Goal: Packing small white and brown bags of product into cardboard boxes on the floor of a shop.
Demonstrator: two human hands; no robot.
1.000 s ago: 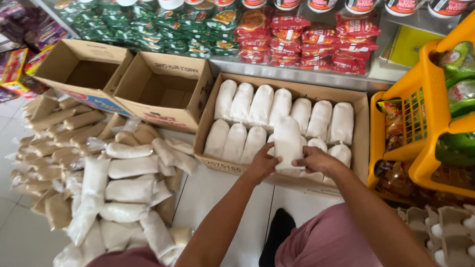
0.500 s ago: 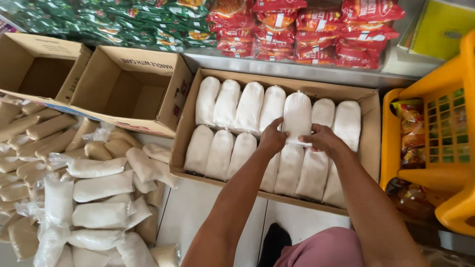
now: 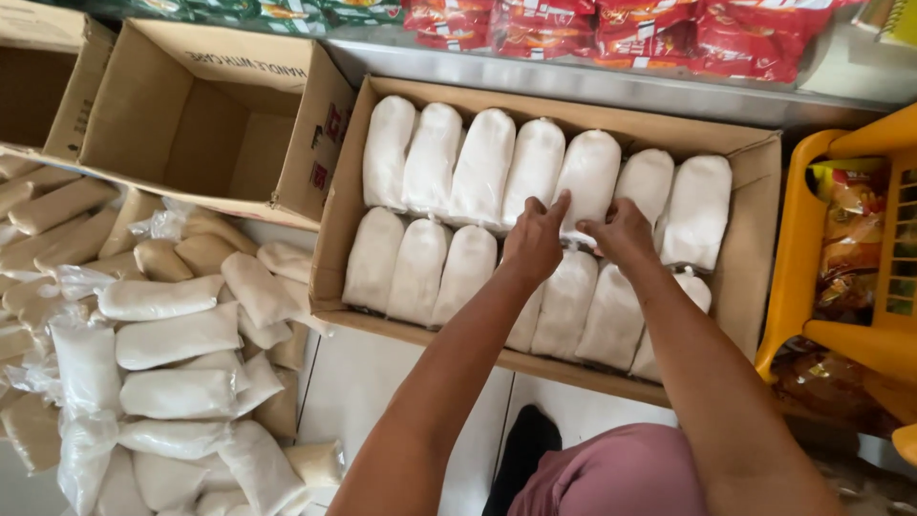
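Observation:
A shallow cardboard box on the floor holds two rows of white, powder-filled plastic bags. My left hand and my right hand both rest on one white bag in the back row, fingertips pressing its lower end among its neighbours. The bags of the front row lie packed side by side below my wrists.
Two empty cardboard boxes stand at the left. A heap of loose white and tan bags covers the floor at lower left. A yellow plastic basket with packets stands at the right. A metal shelf with red and green packets runs along the top.
Both hands carried the white bag from the front of the box up into the back row and set it down there. The camera moved closer.

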